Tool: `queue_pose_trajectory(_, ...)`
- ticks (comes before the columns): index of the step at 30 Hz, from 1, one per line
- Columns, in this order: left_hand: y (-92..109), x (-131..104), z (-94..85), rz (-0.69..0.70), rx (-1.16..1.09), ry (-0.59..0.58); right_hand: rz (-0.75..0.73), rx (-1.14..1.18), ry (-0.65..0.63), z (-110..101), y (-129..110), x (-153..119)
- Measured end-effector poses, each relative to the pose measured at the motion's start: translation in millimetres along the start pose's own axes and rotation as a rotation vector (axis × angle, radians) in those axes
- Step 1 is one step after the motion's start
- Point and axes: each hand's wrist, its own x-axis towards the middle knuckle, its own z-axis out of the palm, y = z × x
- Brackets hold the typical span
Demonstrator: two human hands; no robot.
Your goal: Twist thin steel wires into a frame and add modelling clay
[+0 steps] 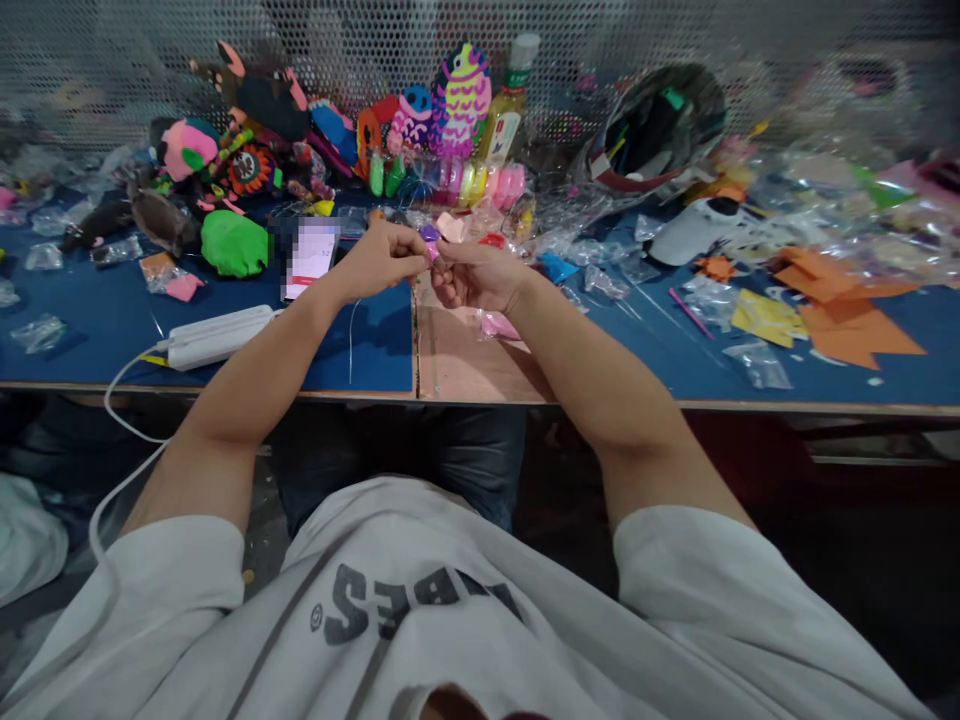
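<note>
My left hand (384, 258) and my right hand (480, 275) meet over the middle of the blue table. Between their fingertips is a small purple and pink piece (430, 240), partly hidden by the fingers. The fingers of both hands are closed on it. Below my right hand a pink packet (496, 325) lies on the bare wooden strip (472, 365). A phone with a lit screen (311, 258) is beside my left wrist.
At the left are a green lump (234, 243) and a white power bank (217, 337) with a cable. Colourful clay figures, a bottle (506, 115) and a round container (660, 125) stand behind. Orange sheets (847, 310) and plastic wrappers lie at the right.
</note>
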Motion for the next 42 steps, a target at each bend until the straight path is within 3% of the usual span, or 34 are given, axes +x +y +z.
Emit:
queue_pose_trajectory(8,3.8,-1.4,-1.5,0.000,0.061,-0.010,0.047,0.083,-0.169,10.2,-0.2,-4.6)
queue_pose_trajectory(16,-4.3,0.6,-1.0,-0.011,0.095,-0.012,-0.157,0.039,-0.063,6.1,12.3,7.9)
queue_pose_trajectory(23,-18.2,3.7,-2.6,-0.043,0.085,-0.034,-0.486,-0.388,0.010,3.4,10.6,4.5)
queue_pose_trajectory(30,-27.6,4.6,1.0,-0.063,0.068,-0.058,-0.631,-1.019,0.148,3.7,4.0,-9.7)
queue_pose_trajectory(36,-30.4,5.8,4.0,-0.098,0.053,-0.023,-0.699,-1.575,0.203,8.4,2.6,-5.9)
queue_pose_trajectory(39,-30.0,6.4,1.5,-0.108,0.056,0.021,-0.699,-1.548,0.281,9.4,2.9,-3.5)
queue_pose_trajectory(41,-26.9,5.8,-1.3,-0.107,0.029,0.036,-0.681,-1.328,0.307,7.2,0.4,-5.9)
queue_pose_trajectory(42,-24.3,5.0,-2.7,-0.109,0.004,0.018,-0.637,-1.178,0.248,5.1,-2.0,-8.6)
